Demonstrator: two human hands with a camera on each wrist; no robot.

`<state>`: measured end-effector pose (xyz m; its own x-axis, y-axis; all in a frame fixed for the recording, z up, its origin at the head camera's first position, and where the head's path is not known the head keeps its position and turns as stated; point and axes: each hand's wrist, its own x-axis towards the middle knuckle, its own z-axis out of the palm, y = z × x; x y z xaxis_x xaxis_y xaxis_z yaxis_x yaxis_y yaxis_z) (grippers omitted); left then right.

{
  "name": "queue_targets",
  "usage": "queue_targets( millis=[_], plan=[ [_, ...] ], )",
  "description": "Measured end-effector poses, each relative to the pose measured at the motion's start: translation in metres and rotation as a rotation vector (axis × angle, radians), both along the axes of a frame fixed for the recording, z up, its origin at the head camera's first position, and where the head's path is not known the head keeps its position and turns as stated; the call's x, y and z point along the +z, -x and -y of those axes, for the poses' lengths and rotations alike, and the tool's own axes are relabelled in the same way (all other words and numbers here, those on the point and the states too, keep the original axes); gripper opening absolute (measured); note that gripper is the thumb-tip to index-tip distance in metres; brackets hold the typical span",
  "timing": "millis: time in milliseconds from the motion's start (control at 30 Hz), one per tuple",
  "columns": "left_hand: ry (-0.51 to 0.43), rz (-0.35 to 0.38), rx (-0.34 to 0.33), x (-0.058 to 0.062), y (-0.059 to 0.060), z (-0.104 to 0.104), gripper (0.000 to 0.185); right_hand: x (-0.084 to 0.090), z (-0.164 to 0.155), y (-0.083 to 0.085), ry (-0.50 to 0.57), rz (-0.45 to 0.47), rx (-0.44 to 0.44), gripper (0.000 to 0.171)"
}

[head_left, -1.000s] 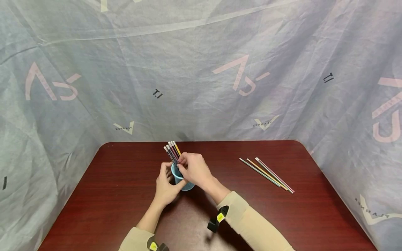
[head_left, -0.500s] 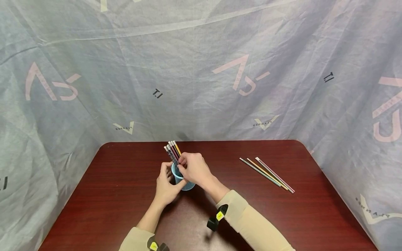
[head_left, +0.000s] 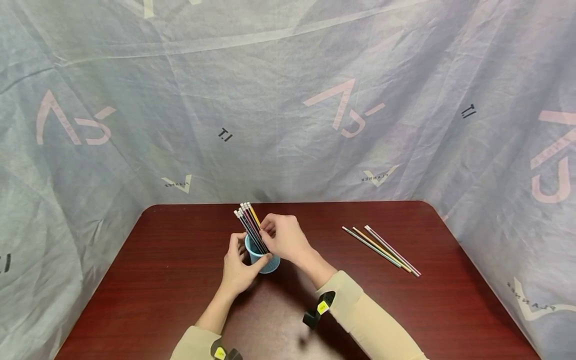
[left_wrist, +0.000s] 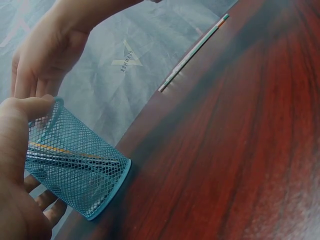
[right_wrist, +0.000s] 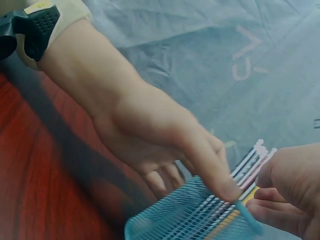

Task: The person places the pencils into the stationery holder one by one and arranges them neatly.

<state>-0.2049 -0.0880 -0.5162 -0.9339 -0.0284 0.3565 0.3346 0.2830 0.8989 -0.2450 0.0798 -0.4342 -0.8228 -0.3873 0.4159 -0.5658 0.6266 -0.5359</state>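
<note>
While tilted on the table (head_left: 180, 280) — blue mesh cup (head_left: 265, 262) in left hand's (head_left: 238, 270) grip, right hand (head_left: 283, 237) curled beside pencils (head_left: 249, 222) — "PLANNER" on backdrop (head_left: 380, 176).

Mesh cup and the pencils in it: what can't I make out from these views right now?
- Exact pencil count in the mesh cup: head view too small, the bundled pencils overlap.
- Pencil tips: right wrist view cuts the cup off at the bottom edge.
- Right hand contact with the pencils: its fingers face away in the head view, blurred in the right wrist view.
- Left hand fingers behind the cup: hidden by the mesh in the left wrist view.
</note>
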Motion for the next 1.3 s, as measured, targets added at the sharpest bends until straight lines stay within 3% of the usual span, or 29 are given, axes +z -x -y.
queue_targets(
  millis=[433,800,1067,1300],
  plan=[
    [-0.003,-0.010,0.006,0.003,-0.002,-0.001,0.066,0.015,-0.028,0.004,0.031,-0.055,-0.046,0.007],
    [-0.032,0.064,0.036,0.002,-0.004,0.000,0.075,0.018,-0.070,0.009,0.044,-0.085,-0.138,0.003],
    [-0.054,0.088,0.053,0.004,-0.007,0.007,0.090,0.012,-0.105,0.009,0.020,-0.058,-0.188,0.005],
    [-0.068,0.069,0.042,0.005,-0.008,0.014,0.079,0.004,-0.143,0.008,-0.002,-0.053,-0.249,0.006]
  ],
)
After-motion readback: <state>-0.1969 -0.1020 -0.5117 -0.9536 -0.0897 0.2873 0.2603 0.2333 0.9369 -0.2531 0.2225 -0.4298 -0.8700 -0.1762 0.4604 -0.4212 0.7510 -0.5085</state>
